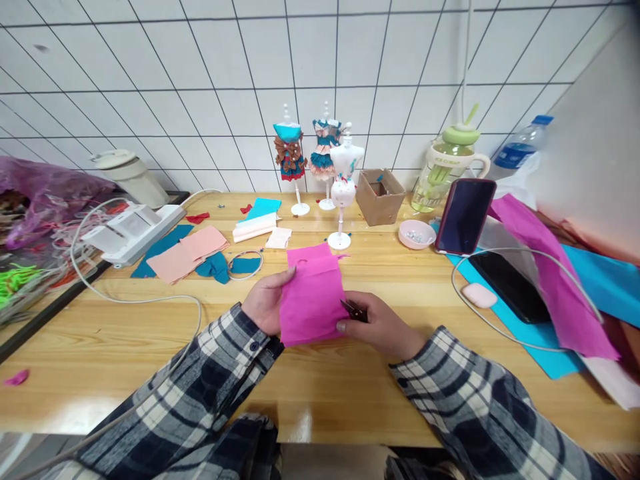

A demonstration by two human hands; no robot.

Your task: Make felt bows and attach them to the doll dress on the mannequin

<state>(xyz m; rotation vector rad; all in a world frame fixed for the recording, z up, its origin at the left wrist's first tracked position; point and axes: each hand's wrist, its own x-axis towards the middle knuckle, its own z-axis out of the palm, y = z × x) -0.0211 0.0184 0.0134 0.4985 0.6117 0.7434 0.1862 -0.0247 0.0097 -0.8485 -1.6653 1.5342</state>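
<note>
A magenta piece of fabric (313,303) is held up above the table, its left edge gripped between the thumb and fingers of my left hand (267,300). The fabric has a folded-over band along its top and a frayed thread at the upper right. My right hand (383,325) is closed around small black thread snips (356,311), their tip pointing left over the fabric's right edge. My right thumb touches the fabric's lower right side. Just beyond the cloth stands a bare white mini dress form (347,163).
Two dressed mini forms (290,157) stand by a cardboard box (381,195) and a pink bowl (417,235). Fabric pieces (187,253) and a wire ring (245,265) lie left. A propped phone (466,217), more cloth and a looping cable occupy the right; a power strip (135,233) sits far left.
</note>
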